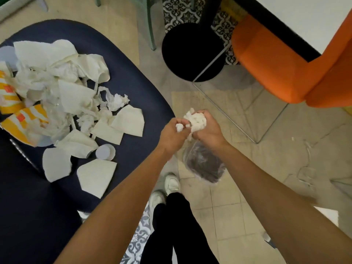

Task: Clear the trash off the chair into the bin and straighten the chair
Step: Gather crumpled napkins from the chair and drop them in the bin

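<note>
Two grips meet above the floor, just beside the dark blue chair (pixel 133 82). The left grip (pixel 172 138) pinches a small white scrap (pixel 179 127), and the right grip (pixel 207 132) is curled round a crumpled paper wad (pixel 198 121). A clear plastic bag (pixel 203 166) with something dark inside hangs under the right grip; how it is held is hidden.

Most of the trash is on the chair seat: a pile of torn tissue (pixel 62 96), flat paper pieces (pixel 95 176), yellow-striped cartons (pixel 22 126) and a small round lid (pixel 104 151).

The paper is probably very light and soft. It can be squeezed into a ball without harm, but loose scraps may fall out of a hold. The flat pieces lie close on the seat, so they are better gathered from their edges. The cartons look stiffer and could be taken by a side.

The black round shape (pixel 190 52) farther away may be the bin, though this is not certain.
</note>
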`<state>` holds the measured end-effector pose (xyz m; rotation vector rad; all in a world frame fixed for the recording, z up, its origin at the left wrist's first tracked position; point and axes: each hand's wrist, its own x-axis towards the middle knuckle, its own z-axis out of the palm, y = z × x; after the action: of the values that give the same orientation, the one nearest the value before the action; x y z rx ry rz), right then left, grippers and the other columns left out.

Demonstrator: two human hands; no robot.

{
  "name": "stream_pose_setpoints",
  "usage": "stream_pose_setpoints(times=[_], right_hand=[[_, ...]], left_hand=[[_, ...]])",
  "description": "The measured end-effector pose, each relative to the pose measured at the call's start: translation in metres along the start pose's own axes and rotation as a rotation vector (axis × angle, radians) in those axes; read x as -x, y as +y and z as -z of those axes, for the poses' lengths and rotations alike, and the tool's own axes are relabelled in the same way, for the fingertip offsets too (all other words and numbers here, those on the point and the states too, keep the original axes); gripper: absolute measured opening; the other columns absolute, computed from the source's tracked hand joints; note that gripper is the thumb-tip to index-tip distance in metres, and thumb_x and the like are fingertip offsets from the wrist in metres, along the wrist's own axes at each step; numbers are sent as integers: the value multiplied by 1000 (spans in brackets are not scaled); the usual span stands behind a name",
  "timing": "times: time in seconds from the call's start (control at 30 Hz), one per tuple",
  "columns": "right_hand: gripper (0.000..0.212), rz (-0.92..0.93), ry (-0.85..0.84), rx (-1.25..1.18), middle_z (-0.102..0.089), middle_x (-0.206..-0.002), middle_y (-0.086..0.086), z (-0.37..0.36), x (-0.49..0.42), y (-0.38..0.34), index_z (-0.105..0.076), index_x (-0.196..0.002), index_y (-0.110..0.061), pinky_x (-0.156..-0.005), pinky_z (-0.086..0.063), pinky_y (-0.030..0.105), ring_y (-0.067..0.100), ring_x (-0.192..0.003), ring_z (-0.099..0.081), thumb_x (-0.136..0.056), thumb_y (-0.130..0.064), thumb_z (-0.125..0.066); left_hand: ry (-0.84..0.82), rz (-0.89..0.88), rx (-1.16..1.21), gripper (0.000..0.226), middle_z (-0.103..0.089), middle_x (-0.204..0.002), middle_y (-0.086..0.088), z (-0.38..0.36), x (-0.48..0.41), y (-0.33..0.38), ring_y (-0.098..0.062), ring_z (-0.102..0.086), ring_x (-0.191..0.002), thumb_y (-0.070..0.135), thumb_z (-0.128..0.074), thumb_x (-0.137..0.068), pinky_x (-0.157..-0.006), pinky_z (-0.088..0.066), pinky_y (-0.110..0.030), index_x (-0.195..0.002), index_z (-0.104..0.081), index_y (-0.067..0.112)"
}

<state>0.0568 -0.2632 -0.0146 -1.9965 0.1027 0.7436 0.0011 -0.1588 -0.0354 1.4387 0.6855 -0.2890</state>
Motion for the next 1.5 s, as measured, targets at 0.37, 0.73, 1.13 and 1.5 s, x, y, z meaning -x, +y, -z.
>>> stream_pose_setpoints(times=[0.37, 0.73, 1.13, 1.5], right_hand=[[30, -147, 359, 329, -62, -106, 11, 26, -13, 129, -60, -104, -15, -70, -40, 22, 27, -93, -61, -78, 0, -61], [59, -269, 129, 655, -28, -149, 15, 9, -58, 277, -29, -143, -12, -109, -29, 34, 29, -138, -29, -90, -14, -55], [65, -196, -91, 625, -32, -148, 9, 0, -99, 342, -30, -144, -16, -114, -23, 32, 26, -137, -29, -86, -20, -62], [49, -142, -25, 580, -43, -133, 17, 8, -59, 286, -49, -126, -7, -101, -33, 32, 31, -124, -41, -80, -9, -65]], left_hand=[[6, 104, -203, 27, -64, -102, -13, -61, -11, -82, -32, -62, -93, 0, -46, -87, -85, -51, -40, -81, -61, 21], [-151, 229, -581, 35, -57, -128, -6, -127, -75, -202, -20, -53, -118, 28, -47, -96, -89, -39, -19, -126, -56, 11], [-308, 130, -873, 44, -39, -147, -10, -154, -120, -260, -26, -38, -134, 23, -33, -100, -112, -25, -32, -142, -33, 9], [-89, 40, -693, 40, -58, -127, -7, -130, -74, -217, -23, -56, -113, 14, -55, -86, -92, -41, -23, -126, -53, 14]])
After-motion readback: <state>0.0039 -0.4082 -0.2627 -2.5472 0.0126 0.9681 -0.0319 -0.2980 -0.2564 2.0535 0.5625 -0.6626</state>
